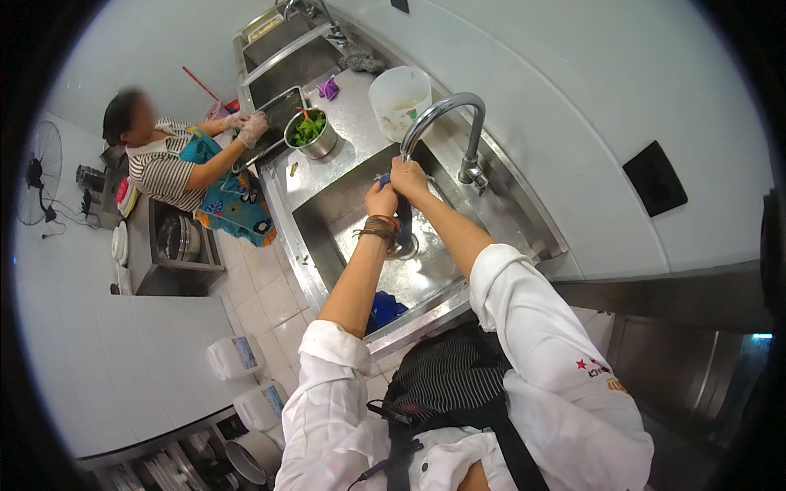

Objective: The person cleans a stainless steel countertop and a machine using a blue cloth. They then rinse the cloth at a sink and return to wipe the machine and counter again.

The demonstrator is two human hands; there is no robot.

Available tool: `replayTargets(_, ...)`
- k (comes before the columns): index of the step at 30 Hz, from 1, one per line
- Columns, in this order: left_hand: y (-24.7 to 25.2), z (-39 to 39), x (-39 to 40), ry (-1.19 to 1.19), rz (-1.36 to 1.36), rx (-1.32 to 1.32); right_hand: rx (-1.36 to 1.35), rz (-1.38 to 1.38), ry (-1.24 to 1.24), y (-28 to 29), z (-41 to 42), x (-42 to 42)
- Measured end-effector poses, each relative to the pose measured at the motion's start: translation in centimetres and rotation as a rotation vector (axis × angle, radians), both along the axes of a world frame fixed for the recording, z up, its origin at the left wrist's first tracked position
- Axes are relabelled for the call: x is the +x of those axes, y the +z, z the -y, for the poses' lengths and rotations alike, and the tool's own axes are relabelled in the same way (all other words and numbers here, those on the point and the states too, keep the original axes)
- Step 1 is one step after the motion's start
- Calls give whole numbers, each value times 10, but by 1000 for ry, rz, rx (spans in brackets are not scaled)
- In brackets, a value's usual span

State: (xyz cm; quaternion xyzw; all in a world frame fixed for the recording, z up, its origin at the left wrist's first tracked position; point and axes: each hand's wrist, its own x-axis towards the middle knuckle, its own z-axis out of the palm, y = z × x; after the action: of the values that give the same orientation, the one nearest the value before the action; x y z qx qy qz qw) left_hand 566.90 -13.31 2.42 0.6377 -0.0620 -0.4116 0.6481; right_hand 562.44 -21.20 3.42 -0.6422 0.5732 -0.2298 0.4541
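My left hand and my right hand are close together over a stainless steel sink, just below the spout of a chrome faucet. Both grip a dark blue item that looks like wet cloth; it hangs down from my fingers towards the drain. Water seems to run at my right hand, whose fingers partly hide the spout's end. A bright blue cloth or bag lies in the sink's near corner, partly behind my left forearm.
A translucent plastic bucket, a steel pot of green vegetables and a purple cloth stand or lie on the steel counter beyond the sink. At left, a co-worker in clear gloves handles a dark tray. White jugs stand on the floor.
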Motion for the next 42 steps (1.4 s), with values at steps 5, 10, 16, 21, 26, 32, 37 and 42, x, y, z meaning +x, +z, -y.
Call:
replayTargets(5, -15, 22, 5, -142, 139, 98, -110, -34, 375, -20, 36, -29)
replayTargets(10, 49, 12, -21, -306, -27, 92, 309, 175, 678, -37, 80, -86)
replayTargets(16, 28, 1, 11, -442, 60, -75, 84, -194, 935, -23, 89, -118)
replayTargets(21, -8, -17, 33, -302, 185, -42, 95, 30, 736, -27, 83, -126)
replayTargets(26, -3, -15, -16, -91, 93, -70, 613, 506, 224, -25, 22, -97)
replayTargets(32, -50, -4, -20, 99, 343, 34, 960, 845, 125, -9, -29, -74)
replayTargets(37, -71, 6, -17, 270, 396, 180, 486, 426, 45, -13, -19, -40)
replayTargets(42, -33, 22, -22, 248, 204, 319, -97, 35, 65, -5, -1, -15)
